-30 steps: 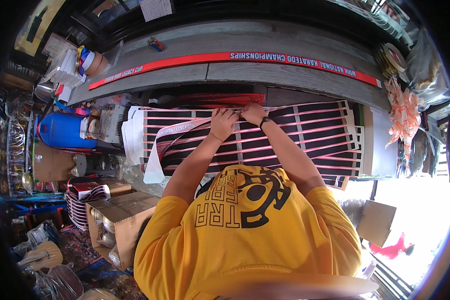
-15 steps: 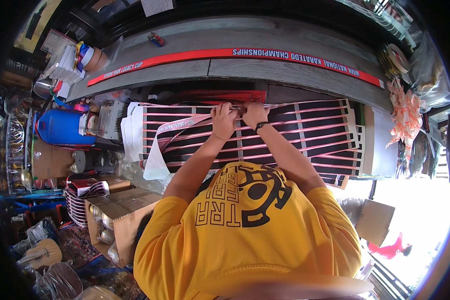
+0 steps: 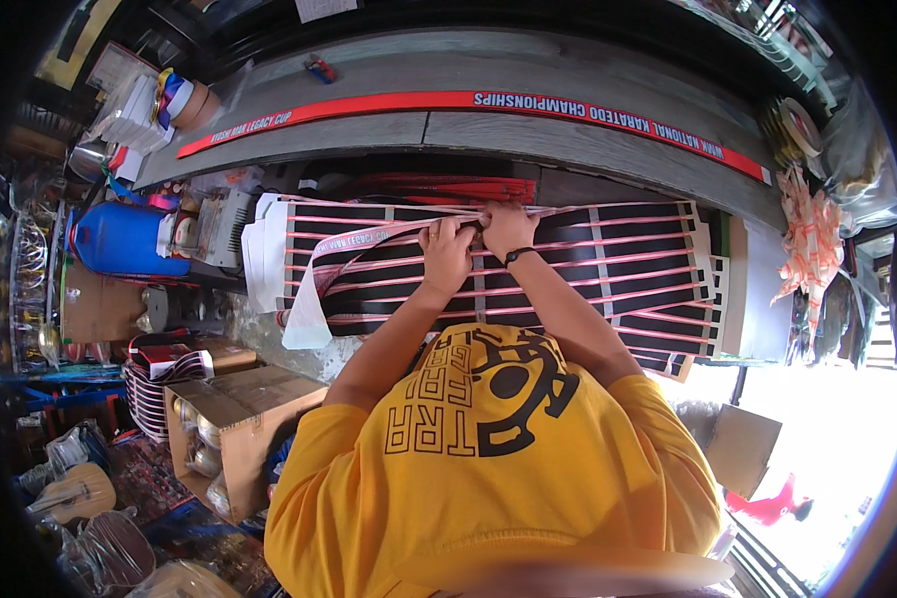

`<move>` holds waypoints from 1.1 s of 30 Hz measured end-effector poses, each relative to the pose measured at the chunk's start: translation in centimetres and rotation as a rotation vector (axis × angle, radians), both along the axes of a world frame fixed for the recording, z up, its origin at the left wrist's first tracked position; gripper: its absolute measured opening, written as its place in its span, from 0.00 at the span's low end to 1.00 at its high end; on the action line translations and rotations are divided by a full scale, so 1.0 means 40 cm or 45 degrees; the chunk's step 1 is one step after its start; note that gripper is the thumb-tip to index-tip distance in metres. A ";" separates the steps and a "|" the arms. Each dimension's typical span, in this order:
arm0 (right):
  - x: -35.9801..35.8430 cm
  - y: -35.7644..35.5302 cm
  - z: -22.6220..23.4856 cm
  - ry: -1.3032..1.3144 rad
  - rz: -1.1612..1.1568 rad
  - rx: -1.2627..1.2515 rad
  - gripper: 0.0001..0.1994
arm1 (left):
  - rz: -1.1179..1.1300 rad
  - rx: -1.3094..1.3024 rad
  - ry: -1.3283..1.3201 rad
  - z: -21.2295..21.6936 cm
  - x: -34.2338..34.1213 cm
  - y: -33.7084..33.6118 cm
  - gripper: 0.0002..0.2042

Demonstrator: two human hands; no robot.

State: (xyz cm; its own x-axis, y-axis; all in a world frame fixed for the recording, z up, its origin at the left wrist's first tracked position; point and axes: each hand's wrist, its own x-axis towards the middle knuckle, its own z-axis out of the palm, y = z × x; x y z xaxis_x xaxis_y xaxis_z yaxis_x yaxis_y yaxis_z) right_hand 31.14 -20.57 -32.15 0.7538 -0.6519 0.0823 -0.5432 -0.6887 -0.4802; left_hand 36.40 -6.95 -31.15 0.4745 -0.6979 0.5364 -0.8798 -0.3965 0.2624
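Stacked sheets of black bands edged in pink and white (image 3: 558, 261) lie across the worktop in front of me. A loose pale pink printed strip (image 3: 357, 241) curls over their left part, its white end (image 3: 307, 317) hanging at the near edge. By the far edge of the sheets, my right hand (image 3: 508, 229) has its fingers closed on the strip. My left hand (image 3: 448, 257) is beside it, fingers curled over the strip. Both sets of fingertips are partly hidden, so the exact grip does not show.
A long red printed strip (image 3: 399, 107) lies along the grey shelf (image 3: 359, 70) beyond the sheets. More red strips (image 3: 458, 186) sit under its edge. At left are a blue container (image 3: 125, 239) and an open cardboard box (image 3: 254, 419). A pale orange-striped bundle (image 3: 807, 229) hangs at right.
My left hand has shifted slightly nearer to me and its fingers are more curled. My right hand stays at almost the same place on the sheets' far edge.
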 end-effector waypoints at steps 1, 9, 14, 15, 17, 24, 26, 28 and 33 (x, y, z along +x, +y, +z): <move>0.002 0.001 -0.004 0.008 0.001 -0.010 0.08 | 0.010 0.003 0.008 0.003 -0.007 0.007 0.08; 0.010 -0.045 -0.018 0.113 0.060 0.156 0.11 | 0.030 -0.015 0.157 0.037 -0.098 0.064 0.09; -0.038 -0.104 0.036 -0.421 0.339 0.694 0.11 | 0.133 0.001 0.191 0.056 -0.109 0.079 0.08; -0.052 -0.101 0.047 -0.395 0.457 0.508 0.11 | 0.134 -0.007 0.205 0.058 -0.110 0.079 0.08; -0.078 -0.097 0.067 -0.356 0.686 0.156 0.10 | 0.134 -0.015 0.228 0.059 -0.111 0.080 0.08; -0.085 -0.032 0.034 0.080 0.443 0.094 0.04 | 0.119 0.018 0.239 0.050 -0.112 0.077 0.07; -0.079 -0.020 0.016 0.071 0.424 0.010 0.04 | 0.137 0.015 0.288 0.052 -0.112 0.077 0.05; -0.077 -0.010 0.002 0.074 0.391 -0.056 0.04 | 0.116 0.009 0.298 0.058 -0.115 0.078 0.06; -0.078 0.004 -0.016 0.044 0.321 -0.141 0.06 | 0.103 0.029 0.307 0.080 -0.126 0.088 0.06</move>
State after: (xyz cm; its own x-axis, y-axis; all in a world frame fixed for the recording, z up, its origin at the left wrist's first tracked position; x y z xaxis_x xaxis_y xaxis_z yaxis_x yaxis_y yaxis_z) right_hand 28.03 -20.39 -32.80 0.8947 -0.4317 0.1143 -0.3625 -0.8516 -0.3786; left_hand 31.36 -3.44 -27.96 0.6417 -0.6632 0.3853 -0.7579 -0.4712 0.4512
